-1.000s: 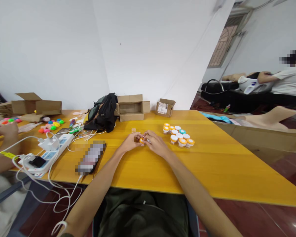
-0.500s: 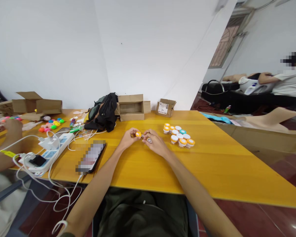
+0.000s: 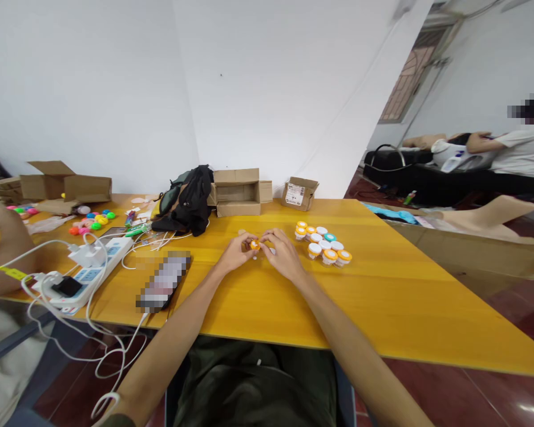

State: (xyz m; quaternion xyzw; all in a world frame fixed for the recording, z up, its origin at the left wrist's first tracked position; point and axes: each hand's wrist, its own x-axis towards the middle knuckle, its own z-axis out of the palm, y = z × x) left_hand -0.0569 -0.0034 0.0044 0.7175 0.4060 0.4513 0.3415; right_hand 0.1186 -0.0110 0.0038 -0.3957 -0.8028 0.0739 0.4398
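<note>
Pinching a tiny jar [image 3: 255,244] with an orange lid, the left hand [image 3: 238,252] and the right hand [image 3: 281,256] meet in the middle, low over the counter [image 3: 382,296]. Both hands are closed on the jar with just the fingertips, one hand on each side. It looks like they hold it this way because it is so small, and two hands keep it from slipping. The jar sits between the thumbs and first fingers, and I cannot tell if it touches the counter. Both wrists seem to lie on the wood, which may help keep the hands steady.

Just to the right of the right hand is a bunch of other jars [image 3: 323,243]. They stand upright and close together, most with orange or white lids and one with a blue-green lid. They are near, so they look easy to reach.

To the left of the left hand lies a phone [image 3: 164,281], flat, with a white wire going off the edge. Farther left is a power strip [image 3: 89,267] with plugs and more wires.

At the back of the counter are a black bag [image 3: 187,201], an open box [image 3: 238,193] and a small box [image 3: 298,193]. Far left are bright little toys [image 3: 91,222] and another person's hand [image 3: 0,231]. Well apart, on the far right, a person in a white shirt [image 3: 516,154] leans over something
</note>
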